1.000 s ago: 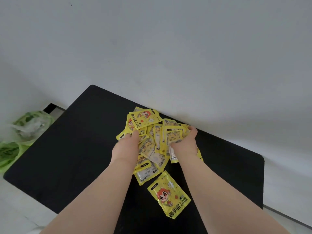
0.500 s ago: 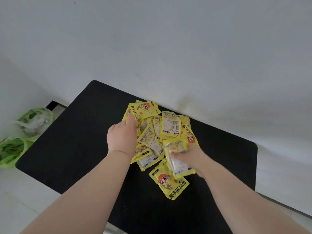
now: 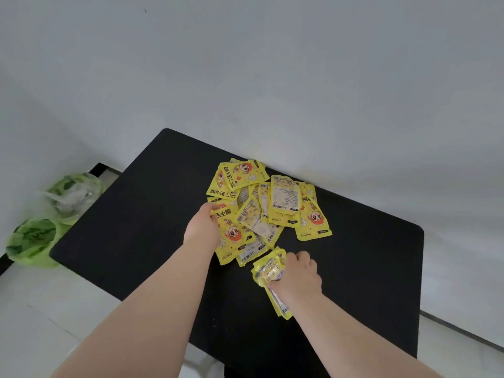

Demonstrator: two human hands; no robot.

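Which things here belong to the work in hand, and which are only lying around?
In use: yellow packet pile; small stack, gripped by right hand; one packet, gripped by left hand.
Lying about: green bags beside black table.

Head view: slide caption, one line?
Right hand grips a stack of yellow hand-warmer packets beside the pile on the black table; left hand pinches a packet at its edge.

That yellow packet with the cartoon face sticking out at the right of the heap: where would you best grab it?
Probably by its near right corner, coming from the right. The packet lies flat with that end free on the bare table, while its left side is tucked under others in the heap.
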